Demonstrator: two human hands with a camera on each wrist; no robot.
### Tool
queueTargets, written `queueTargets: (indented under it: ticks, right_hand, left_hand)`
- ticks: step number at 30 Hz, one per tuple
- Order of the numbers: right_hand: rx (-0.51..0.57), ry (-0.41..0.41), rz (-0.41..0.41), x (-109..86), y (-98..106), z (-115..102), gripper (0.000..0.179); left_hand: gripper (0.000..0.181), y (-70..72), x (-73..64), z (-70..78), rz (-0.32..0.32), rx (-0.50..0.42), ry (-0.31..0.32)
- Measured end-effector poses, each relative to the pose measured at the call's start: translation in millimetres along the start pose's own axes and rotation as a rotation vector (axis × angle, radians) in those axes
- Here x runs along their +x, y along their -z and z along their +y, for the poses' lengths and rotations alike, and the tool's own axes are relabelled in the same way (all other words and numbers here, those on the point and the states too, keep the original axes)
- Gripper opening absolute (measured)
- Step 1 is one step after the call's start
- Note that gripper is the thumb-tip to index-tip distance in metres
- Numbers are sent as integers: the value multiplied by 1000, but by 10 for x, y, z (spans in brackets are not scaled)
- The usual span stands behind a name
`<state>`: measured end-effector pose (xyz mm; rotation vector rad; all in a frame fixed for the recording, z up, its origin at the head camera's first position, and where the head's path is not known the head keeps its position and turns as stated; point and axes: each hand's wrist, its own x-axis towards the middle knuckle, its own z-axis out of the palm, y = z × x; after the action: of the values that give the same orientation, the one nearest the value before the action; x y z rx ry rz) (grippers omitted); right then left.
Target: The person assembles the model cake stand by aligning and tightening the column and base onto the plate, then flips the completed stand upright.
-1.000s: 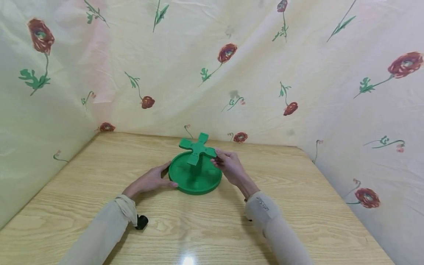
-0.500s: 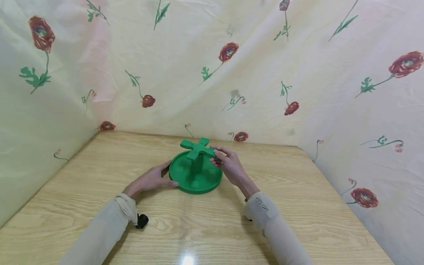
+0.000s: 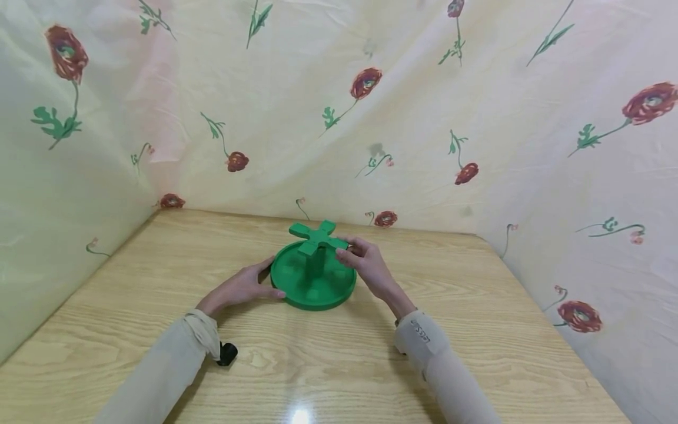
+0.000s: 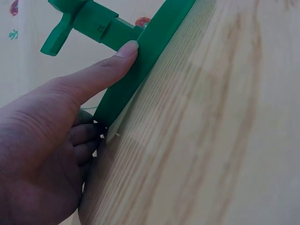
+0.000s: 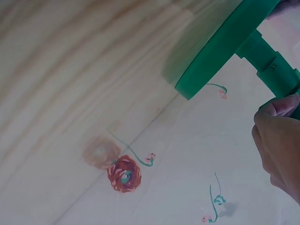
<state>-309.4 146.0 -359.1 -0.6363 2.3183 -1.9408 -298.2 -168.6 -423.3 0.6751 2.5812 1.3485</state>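
Note:
A round, shallow green tray-like base (image 3: 313, 305) stands on the table with an upright green post (image 3: 315, 268) at its centre. Atop the post lies a green cross-shaped piece (image 3: 319, 237), roughly level, its arms spreading over the base. My left hand (image 3: 241, 287) holds the base's left side, thumb on the near rim and fingers round the far side. In the left wrist view the thumb (image 4: 126, 49) presses the rim. My right hand (image 3: 371, 270) pinches the cross's right arm between thumb and fingers. The right wrist view shows a number on the post (image 5: 276, 70).
The wood-grain table (image 3: 296, 365) extends on all sides of the base. A flower-patterned cloth (image 3: 296, 106) hangs behind it and along both sides. A small black device (image 3: 228, 354) sits at the left sleeve.
The cross-shaped piece was tilted toward me a second ago and has come down level on the post. My right thumb has shifted lower on its arm. The left hand has stayed put.

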Motion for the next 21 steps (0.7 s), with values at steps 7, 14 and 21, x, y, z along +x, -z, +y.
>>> queueTargets:
  ticks: [7,14,21]
  right_hand:
    - [-123,58,9,-12,8,34,34]
    - [-231,93,37,-37,-14,18,33]
    - [-297,130,79,-32,-59,40,37]
  left_hand:
    - [107,1,0,1,-1,0,7]
    - [107,2,-3,5,1,4,14]
    - [107,2,-2,15,5,12,11]
